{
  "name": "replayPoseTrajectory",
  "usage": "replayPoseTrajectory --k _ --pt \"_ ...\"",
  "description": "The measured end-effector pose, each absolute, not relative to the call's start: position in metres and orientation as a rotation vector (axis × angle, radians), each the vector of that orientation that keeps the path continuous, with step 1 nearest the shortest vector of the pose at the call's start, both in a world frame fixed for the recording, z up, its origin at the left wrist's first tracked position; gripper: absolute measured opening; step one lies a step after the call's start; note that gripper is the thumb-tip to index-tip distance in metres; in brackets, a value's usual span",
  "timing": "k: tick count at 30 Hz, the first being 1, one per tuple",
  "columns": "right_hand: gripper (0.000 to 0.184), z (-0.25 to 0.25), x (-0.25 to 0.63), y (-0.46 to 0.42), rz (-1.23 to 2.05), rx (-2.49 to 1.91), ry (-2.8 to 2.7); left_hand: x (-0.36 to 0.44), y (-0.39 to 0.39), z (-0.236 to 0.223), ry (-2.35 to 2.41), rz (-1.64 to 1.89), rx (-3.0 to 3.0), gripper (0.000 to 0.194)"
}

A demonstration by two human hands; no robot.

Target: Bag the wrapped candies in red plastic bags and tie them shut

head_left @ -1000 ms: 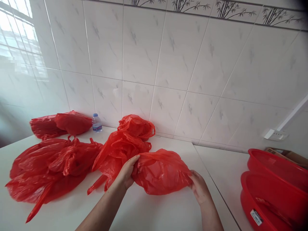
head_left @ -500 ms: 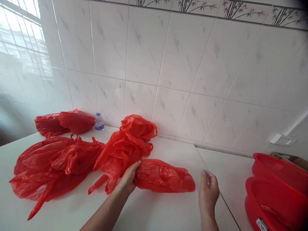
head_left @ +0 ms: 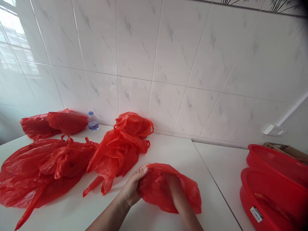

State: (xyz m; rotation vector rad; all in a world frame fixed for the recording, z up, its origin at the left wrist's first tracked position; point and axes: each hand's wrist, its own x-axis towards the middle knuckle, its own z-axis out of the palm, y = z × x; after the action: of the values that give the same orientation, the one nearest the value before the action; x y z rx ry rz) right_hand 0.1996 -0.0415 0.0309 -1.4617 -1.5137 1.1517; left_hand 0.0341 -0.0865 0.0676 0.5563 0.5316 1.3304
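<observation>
A crumpled red plastic bag [head_left: 187, 194] lies on the white table [head_left: 72, 211] in front of me. My left hand [head_left: 133, 187] grips its left edge with the fingers closed on the plastic. My right hand [head_left: 174, 189] lies inside the bag, seen through the thin red film; its fingers are hard to make out. Just to the left lies a loose heap of red bags [head_left: 117, 150].
More red bags lie at the far left [head_left: 40, 163] and by the wall [head_left: 53, 123], beside a small water bottle [head_left: 92, 121]. Stacked red plastic basins [head_left: 274, 183] stand at the right, a cardboard box [head_left: 286, 150] behind them. A tiled wall backs the table.
My right hand, off the bag half a second ago, has gone into it. The bag has moved nearer me and bunched up. The view has dropped a little.
</observation>
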Motion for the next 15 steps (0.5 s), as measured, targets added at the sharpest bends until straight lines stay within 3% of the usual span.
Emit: replayPoseTrajectory --k 3,9,15 --pt "0.036 0.038 0.210 -0.043 1.443 -1.426 -1.464 0.019 -0.077 0.070 0.650 1.441 0.517 0.016" --pt "0.031 0.037 0.223 -0.029 1.037 -1.365 -1.714 0.006 -0.066 0.055 0.712 1.501 0.499 0.014" --pt "0.028 0.036 0.219 -0.035 1.253 -1.281 -1.706 0.011 -0.070 0.044 0.626 1.494 0.479 0.022"
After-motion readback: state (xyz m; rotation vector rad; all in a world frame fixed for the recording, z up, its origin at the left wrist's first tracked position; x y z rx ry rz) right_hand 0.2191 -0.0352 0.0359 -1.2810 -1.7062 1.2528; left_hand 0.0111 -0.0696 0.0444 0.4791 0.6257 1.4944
